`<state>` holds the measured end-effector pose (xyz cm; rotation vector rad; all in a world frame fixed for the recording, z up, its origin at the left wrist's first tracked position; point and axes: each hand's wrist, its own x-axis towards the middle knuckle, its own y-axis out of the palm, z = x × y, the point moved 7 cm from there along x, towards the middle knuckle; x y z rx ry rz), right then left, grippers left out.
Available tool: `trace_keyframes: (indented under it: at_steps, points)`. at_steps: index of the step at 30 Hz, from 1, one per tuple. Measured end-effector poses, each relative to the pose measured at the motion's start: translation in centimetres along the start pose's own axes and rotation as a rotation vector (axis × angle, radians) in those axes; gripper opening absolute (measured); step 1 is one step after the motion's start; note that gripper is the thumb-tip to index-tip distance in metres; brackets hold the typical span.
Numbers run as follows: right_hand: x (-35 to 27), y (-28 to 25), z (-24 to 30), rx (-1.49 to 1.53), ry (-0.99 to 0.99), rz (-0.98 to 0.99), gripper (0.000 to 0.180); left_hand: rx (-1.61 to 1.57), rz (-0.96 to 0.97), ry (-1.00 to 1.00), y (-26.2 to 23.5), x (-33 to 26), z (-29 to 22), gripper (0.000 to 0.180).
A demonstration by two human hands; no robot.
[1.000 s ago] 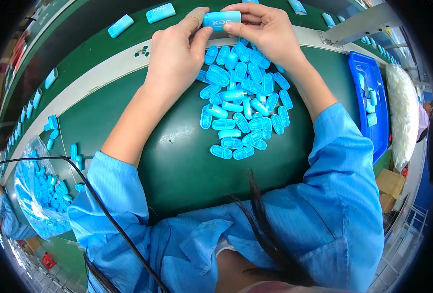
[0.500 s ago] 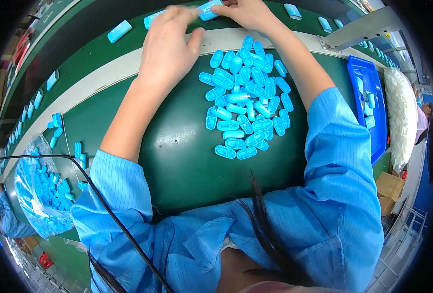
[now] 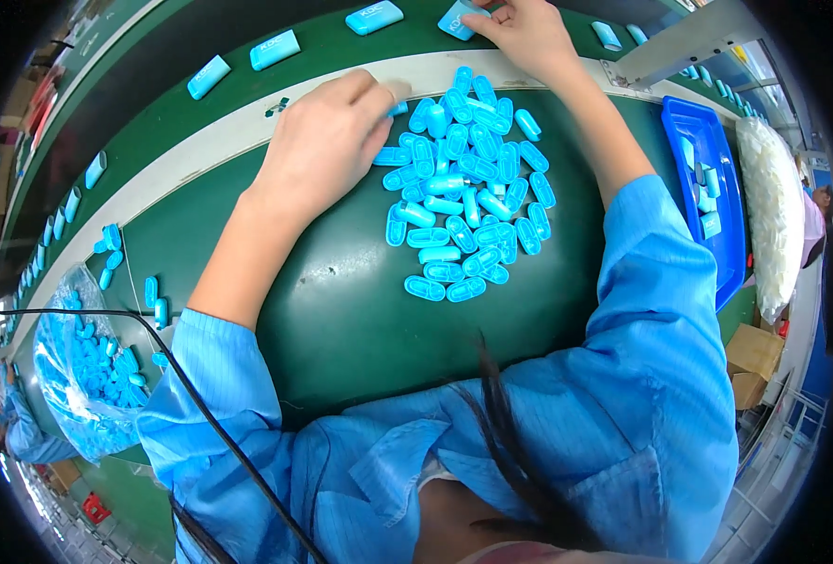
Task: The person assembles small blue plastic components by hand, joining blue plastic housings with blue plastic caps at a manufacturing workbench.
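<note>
Left hand: my left hand [image 3: 327, 141] rests at the far edge of the dark green bench mat [image 3: 341, 320], fingers curled together, fingertips pinching a small light-blue plastic shell [image 3: 397, 109] at the top of the heap.
Right hand: my right hand [image 3: 526, 30] reaches past the mat onto the green conveyor belt [image 3: 181, 113], fingers closed on a light-blue rectangular plastic case [image 3: 457, 19].
Heap: the pile of light-blue oval plastic shells [image 3: 463, 188] lies on the mat between my forearms.
Belt: more blue cases [image 3: 275, 49] sit spaced along it.
Right edge: a blue plastic tray [image 3: 694, 141].
Left edge: a clear bag of blue parts [image 3: 83, 371].
</note>
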<state>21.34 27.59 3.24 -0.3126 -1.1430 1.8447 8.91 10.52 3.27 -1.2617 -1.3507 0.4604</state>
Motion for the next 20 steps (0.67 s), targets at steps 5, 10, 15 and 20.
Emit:
trace_keyframes:
  at_steps: [5, 10, 15, 20]
  points:
    - [-3.4, 0.3, 2.8, 0.91, -0.04, 0.224, 0.028, -0.37, -0.044, -0.358, 1.5, 2.1, 3.4, 0.037]
    - [-5.3, -0.3, 5.2, 0.539, -0.079, 0.13, 0.023, -1.148, -0.062, -0.592, 3.5, 1.8, 3.9, 0.036]
    - [-4.5, 1.2, 1.8, 0.662, -0.036, 0.146, 0.033, -1.245, -0.124, -0.646, 3.4, 1.5, 4.5, 0.033]
    - [-4.9, 3.5, 1.3, 0.789, 0.069, 0.229, 0.034, -1.231, -0.207, -0.613, 3.6, 1.2, 4.5, 0.031]
